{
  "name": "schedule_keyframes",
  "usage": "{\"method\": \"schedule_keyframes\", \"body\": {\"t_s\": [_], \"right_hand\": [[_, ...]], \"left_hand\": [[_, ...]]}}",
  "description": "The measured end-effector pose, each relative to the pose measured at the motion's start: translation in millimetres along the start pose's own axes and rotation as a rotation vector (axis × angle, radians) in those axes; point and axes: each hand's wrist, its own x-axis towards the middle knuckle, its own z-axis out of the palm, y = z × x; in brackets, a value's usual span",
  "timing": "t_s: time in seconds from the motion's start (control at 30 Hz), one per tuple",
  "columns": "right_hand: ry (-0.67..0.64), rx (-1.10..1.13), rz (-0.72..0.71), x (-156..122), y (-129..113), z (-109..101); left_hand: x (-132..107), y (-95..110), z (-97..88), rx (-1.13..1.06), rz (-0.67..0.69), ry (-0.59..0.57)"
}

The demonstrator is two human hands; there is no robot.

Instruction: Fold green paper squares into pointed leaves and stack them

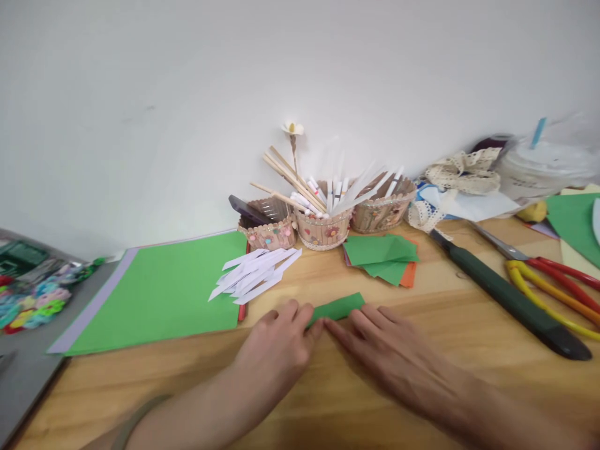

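A narrow, folded piece of green paper point(338, 309) lies on the wooden table between my two hands. My left hand point(284, 340) is closed on its left end, thumb and fingers pinching the paper. With the index finger along the near edge and the other fingers bent onto the right end, my right hand point(384, 340) presses the same piece. The two thumb-side fingertips almost meet at the near edge. Just beyond lies a small stack of green and orange paper pieces point(382, 255). Pointed white paper strips point(257, 273) are piled to the left.
Large green sheets point(164, 294) lie at left. Three decorated baskets point(323, 230) with markers and sticks stand by the wall. At right are a dark-green-handled tool point(506, 290), scissors point(520, 256), lace ribbon point(462, 172) and a lidded plastic cup point(539, 162). A grey surface point(32, 375) adjoins at left.
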Motion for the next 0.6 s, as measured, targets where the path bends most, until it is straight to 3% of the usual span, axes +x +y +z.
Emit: {"method": "schedule_keyframes", "body": {"t_s": [0.1,0.3,0.47,0.6], "right_hand": [[-0.074,0.033,0.032,-1.7,-5.7,-0.1],[-0.155,0.083,0.129,-13.6,6.8,0.7],[-0.141,0.095,0.188,-24.3,16.3,2.8],[-0.116,0.023,0.252,-34.9,25.2,4.5]], "left_hand": [[-2.5,-1.4,-0.2,0.016,-0.023,-0.005],[-6.6,-13.0,-12.0,0.006,0.018,-0.090],[-14.0,-15.5,-25.3,-0.002,0.009,-0.167],[-17.9,-12.3,-25.2,0.032,-0.007,-0.178]]}}
